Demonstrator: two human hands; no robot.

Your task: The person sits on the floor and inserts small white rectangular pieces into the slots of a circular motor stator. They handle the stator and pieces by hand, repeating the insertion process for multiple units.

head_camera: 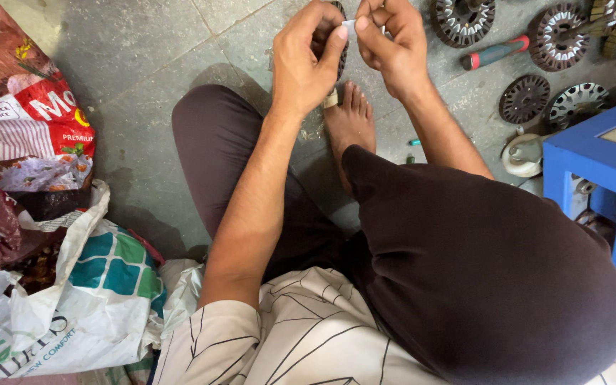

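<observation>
Pinching a small white strip [350, 27] between left hand [308, 60] and right hand [392, 44], both closed on it, above the dark stator [339, 44] on the floor; strip seemingly not yet fitted.

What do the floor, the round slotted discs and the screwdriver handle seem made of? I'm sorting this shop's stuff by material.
Floor: looks like stone or cement tile, matte grey, with grout lines and mottling.
Discs: probably metal, dull dark grey, with thin radial slots and teeth; one shines brighter.
Screwdriver handle: likely plastic or rubber, smooth teal with a red end.
</observation>
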